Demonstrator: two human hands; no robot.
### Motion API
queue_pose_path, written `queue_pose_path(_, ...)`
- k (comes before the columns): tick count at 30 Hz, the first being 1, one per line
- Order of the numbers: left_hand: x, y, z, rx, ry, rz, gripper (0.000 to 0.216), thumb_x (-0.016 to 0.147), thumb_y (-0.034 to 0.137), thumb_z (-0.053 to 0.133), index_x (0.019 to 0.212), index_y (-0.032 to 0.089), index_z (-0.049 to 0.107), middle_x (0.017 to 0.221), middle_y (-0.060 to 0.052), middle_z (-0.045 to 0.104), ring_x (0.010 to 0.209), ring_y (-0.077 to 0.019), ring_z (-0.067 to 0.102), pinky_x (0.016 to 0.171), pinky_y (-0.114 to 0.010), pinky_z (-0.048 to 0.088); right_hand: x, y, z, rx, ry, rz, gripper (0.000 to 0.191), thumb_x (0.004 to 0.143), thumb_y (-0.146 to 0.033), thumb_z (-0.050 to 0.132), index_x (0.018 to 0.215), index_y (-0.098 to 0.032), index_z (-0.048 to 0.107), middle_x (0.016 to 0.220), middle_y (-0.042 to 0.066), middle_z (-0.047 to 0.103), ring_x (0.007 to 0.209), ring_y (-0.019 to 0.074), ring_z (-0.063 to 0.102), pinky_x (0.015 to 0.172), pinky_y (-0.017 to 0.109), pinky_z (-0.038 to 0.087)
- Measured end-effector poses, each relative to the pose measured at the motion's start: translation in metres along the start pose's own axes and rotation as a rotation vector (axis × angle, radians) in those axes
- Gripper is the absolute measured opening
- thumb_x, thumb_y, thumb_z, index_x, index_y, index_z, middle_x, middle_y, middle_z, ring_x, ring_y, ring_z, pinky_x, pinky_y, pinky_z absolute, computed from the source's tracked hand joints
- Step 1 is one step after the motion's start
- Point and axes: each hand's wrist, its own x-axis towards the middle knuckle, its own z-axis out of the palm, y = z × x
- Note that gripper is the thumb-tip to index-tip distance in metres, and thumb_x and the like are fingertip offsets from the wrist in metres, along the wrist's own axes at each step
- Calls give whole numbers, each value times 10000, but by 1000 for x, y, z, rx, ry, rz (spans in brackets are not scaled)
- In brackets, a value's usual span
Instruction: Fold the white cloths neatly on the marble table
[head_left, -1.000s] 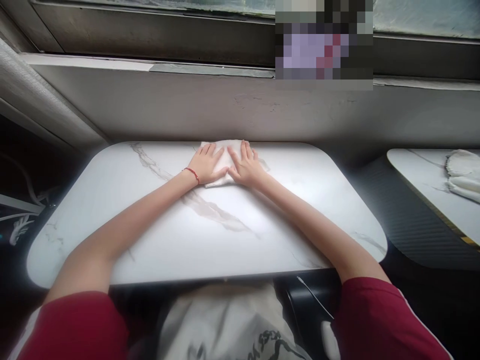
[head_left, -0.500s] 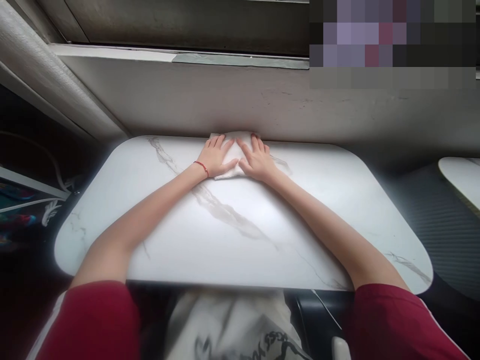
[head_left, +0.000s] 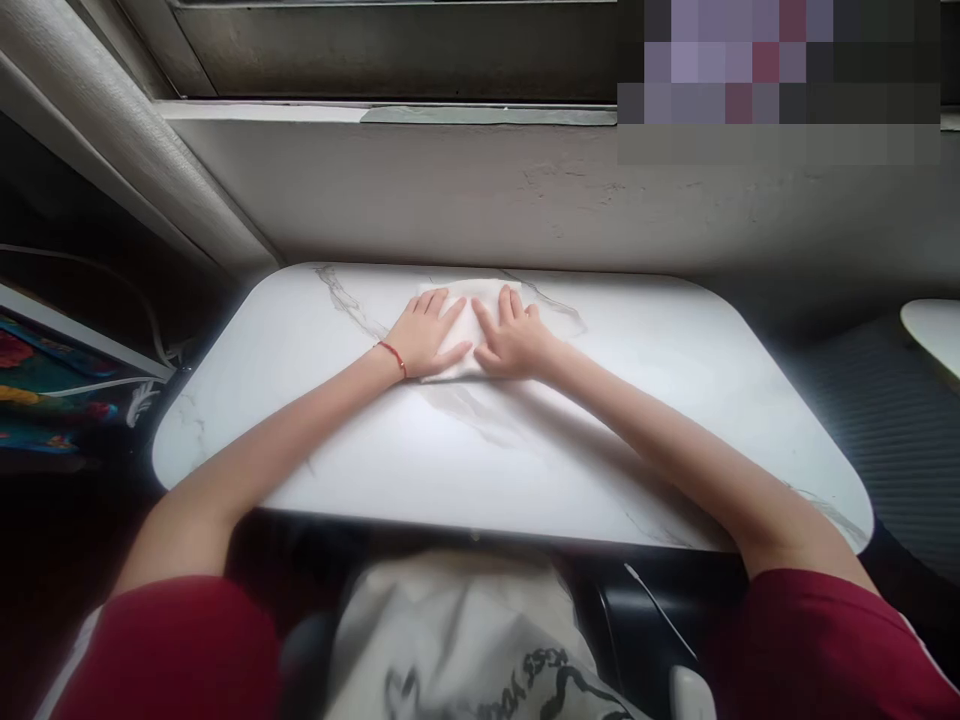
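Observation:
A folded white cloth [head_left: 463, 326] lies flat on a white, marble-patterned tabletop [head_left: 660, 350], near its far edge. My left hand [head_left: 421, 335] presses down on the cloth's left side, fingers outstretched and thumb spread; a red string bracelet circles that wrist. On the cloth's right side rests my right hand [head_left: 517, 342], its index finger and thumb apart and its outer fingers slightly bent. Both thumbs point inward, with a small gap between the two hands. Parts of the cloth are hidden under the palms.
Behind the table rises a grey wall [head_left: 450, 200] with a window ledge [head_left: 487, 116] above. A pipe [head_left: 157, 120] runs down at the left, near white cables [head_left: 142, 400]. Another white tabletop corner [head_left: 937, 335] shows at the right. Pale printed fabric [head_left: 457, 640] lies below the front edge.
Both hands and the cloth have slid back from the wall toward me, so a strip of tabletop now shows beyond the cloth. The camera view has shifted slightly.

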Motion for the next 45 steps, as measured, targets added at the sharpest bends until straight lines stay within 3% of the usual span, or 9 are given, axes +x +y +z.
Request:
queue_pose_path(6,-72,16,-18,29,-30,51,744,972,524,405,1529,31,379,1562,-267,386,1449,-411,353,1184,-543,290,-59,-55,-18,-56,54,-78,737,954,-376,410,1564,22,299,1537,351,387,1408,524,370,1099,686,266)
queue_pose_path(10,-106,37,-31,68,-78,29,743,983,509,388,1528,4,372,1575,-291,371,1477,-434,339,1183,-546,317,-90,-80,-24,-89,181,-144,715,941,-355,427,1523,56,366,1532,308,433,1437,490,362,1174,717,196)
queue_pose_path(13,-126,53,-33,78,-66,-4,700,984,452,384,1505,-15,401,1574,-305,373,1488,-437,333,1193,-547,322,-105,-90,-28,-120,280,-296,662,940,-276,410,1486,97,399,1557,289,414,1495,428,306,1233,650,214)
queue_pose_path(17,-153,63,-35,50,-9,-47,664,959,375,401,1506,-1,398,1604,-276,349,1517,-400,305,1222,-534,307,-114,-97,-31,-99,292,-511,645,944,-276,402,1433,143,435,1518,305,460,1457,413,390,1234,583,296)
queue_pose_path(24,-186,51,-42,21,6,-133,611,952,325,384,1476,12,422,1622,-255,335,1541,-362,272,1239,-532,300,-97,-119,-25,109,244,-583,719,936,-366,420,1454,132,386,1477,342,482,1406,444,450,1182,599,354)
queue_pose_path(29,-185,19,-37,-12,37,-281,704,1001,420,319,1533,-37,265,1617,-286,320,1544,-347,270,1242,-544,289,-52,-133,-8,360,240,-644,754,958,-426,366,1507,89,318,1574,340,342,1508,424,295,1181,634,327)
queue_pose_path(32,-177,-6,-39,-23,-22,-325,779,990,463,314,1559,-52,180,1638,-280,276,1556,-328,240,1258,-518,258,-27,-141,-2,433,233,-626,736,954,-426,377,1491,75,349,1587,348,307,1516,436,264,1178,667,299)
queue_pose_path(39,-130,-63,-53,48,-265,-351,725,976,395,271,1570,-20,254,1680,-218,211,1582,-295,149,1282,-469,172,36,-156,0,344,195,-507,760,944,-388,414,1505,110,291,1611,349,251,1534,440,216,1240,643,203)
queue_pose_path(45,-88,-124,-45,-61,-268,-362,676,992,374,202,1606,93,229,1706,-119,188,1589,-237,129,1285,-462,143,91,-156,3,300,221,-373,751,953,-388,384,1509,105,277,1605,351,266,1533,440,225,1236,644,199)
